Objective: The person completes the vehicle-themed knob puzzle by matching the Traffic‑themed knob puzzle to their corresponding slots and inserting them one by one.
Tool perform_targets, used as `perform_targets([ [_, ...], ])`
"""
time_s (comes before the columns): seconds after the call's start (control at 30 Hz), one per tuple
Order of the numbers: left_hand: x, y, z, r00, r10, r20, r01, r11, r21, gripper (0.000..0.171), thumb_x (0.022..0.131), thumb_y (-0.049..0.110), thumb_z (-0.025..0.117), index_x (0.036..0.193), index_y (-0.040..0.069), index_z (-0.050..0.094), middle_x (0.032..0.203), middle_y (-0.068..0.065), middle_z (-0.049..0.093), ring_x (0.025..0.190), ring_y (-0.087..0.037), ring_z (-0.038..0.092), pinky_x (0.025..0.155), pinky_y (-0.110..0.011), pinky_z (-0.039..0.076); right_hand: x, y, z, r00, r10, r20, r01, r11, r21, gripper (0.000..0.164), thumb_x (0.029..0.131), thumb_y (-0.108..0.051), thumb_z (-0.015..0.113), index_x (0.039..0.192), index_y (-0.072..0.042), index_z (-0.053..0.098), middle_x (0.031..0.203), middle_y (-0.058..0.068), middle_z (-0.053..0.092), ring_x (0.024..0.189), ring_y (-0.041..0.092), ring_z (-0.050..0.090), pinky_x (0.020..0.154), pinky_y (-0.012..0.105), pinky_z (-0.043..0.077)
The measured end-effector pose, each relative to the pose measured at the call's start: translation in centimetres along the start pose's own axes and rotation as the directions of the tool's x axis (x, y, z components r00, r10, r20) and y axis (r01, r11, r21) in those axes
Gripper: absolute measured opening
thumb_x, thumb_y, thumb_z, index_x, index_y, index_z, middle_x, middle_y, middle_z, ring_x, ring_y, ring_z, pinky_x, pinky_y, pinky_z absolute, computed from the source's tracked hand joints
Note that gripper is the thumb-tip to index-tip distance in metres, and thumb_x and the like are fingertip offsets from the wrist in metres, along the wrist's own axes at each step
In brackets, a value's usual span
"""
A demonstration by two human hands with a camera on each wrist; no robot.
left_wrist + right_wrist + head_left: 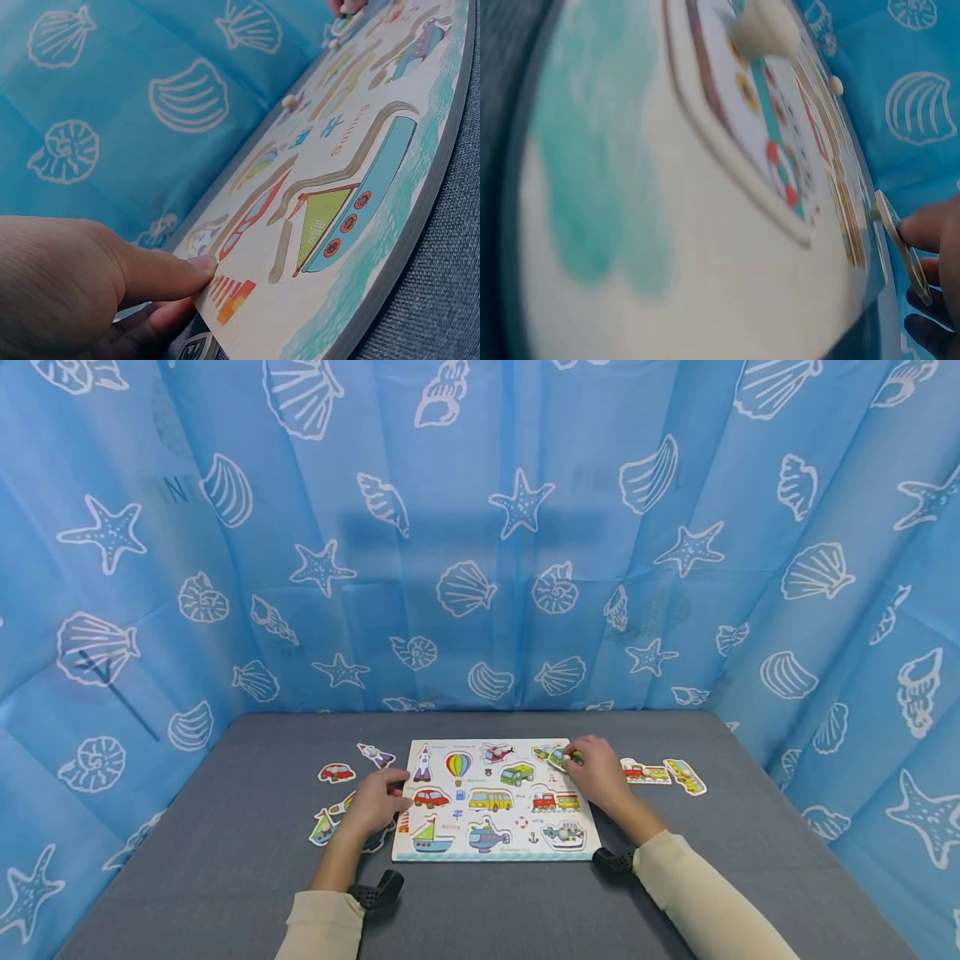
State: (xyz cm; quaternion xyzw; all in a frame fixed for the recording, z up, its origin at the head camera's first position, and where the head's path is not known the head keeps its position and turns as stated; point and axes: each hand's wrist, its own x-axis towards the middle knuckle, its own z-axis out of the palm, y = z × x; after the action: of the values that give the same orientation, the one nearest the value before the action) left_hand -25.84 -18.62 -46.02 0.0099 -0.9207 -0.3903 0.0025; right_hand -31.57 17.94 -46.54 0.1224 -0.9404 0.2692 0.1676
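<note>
A wooden puzzle board [510, 820] printed with vehicles lies on the table. My left hand [374, 802] is at its left side; in the left wrist view the thumb [169, 275] presses the top face at the edge, the other fingers lower and partly hidden. My right hand [597, 772] pinches a thin, greenish puzzle piece [557, 758] over the board's upper right corner. The right wrist view shows this piece [902, 244] edge-on and tilted, apart from the ship picture [750, 97], which has a knob on it.
Left of the board lie loose pieces: a rocket [376, 755], a red car [337, 772], a sailboat [323, 828] and others partly under the left hand. On the right are a train piece [647, 772] and a yellow piece [686, 777]. A blue shell-patterned curtain [480, 543] surrounds the grey table [480, 910].
</note>
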Motion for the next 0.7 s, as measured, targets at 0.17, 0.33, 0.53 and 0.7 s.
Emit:
perform_targets([
  [0.17, -0.1, 0.0, 0.0, 1.000, 0.000, -0.005, 0.000, 1.000, -0.001, 0.044, 0.082, 0.003, 0.074, 0.125, 0.000, 0.063, 0.100, -0.009, 0.060, 0.082, -0.020, 0.053, 0.072, -0.036, 0.045, 0.0, -0.7, 0.5, 0.999, -0.023, 0.031, 0.023, 1.000, 0.004, 0.007, 0.086, -0.012, 0.069, 0.091, -0.008, 0.071, 0.109, 0.014, 0.063, 0.101, 0.032, 0.056, 0.084, 0.049, 0.044],
  [0.33, -0.1, 0.0, 0.0, 1.000, 0.003, -0.009, -0.003, 1.000, -0.002, 0.044, 0.082, 0.002, 0.074, 0.125, 0.001, 0.063, 0.101, -0.010, 0.060, 0.083, -0.021, 0.053, 0.072, -0.036, 0.045, 0.0, -1.4, 0.7, 0.996, -0.059, 0.066, 0.056, 0.997, 0.044, 0.006, 0.087, -0.011, 0.069, 0.092, -0.009, 0.071, 0.108, 0.013, 0.063, 0.101, 0.031, 0.056, 0.083, 0.048, 0.044],
  [0.53, -0.1, -0.2, 0.0, 1.000, 0.016, 0.001, -0.016, 1.000, -0.002, 0.044, 0.083, 0.002, 0.074, 0.125, 0.000, 0.063, 0.099, -0.009, 0.060, 0.082, -0.020, 0.053, 0.071, -0.037, 0.044, -0.1, -2.7, 0.7, 0.990, -0.087, 0.114, 0.078, 0.993, 0.087, 0.006, 0.088, -0.010, 0.070, 0.094, -0.008, 0.071, 0.107, 0.011, 0.063, 0.100, 0.031, 0.056, 0.081, 0.047, 0.045],
  [0.7, 0.0, -0.2, 0.0, 1.000, 0.011, -0.001, -0.011, 1.000, -0.002, 0.044, 0.083, 0.003, 0.074, 0.125, 0.001, 0.063, 0.098, -0.008, 0.060, 0.082, -0.020, 0.053, 0.071, -0.036, 0.044, -0.1, -3.3, 1.3, 0.982, -0.129, 0.139, 0.114, 0.987, 0.111, 0.005, 0.088, -0.009, 0.069, 0.093, -0.007, 0.071, 0.106, 0.009, 0.064, 0.104, 0.031, 0.056, 0.085, 0.047, 0.045],
])
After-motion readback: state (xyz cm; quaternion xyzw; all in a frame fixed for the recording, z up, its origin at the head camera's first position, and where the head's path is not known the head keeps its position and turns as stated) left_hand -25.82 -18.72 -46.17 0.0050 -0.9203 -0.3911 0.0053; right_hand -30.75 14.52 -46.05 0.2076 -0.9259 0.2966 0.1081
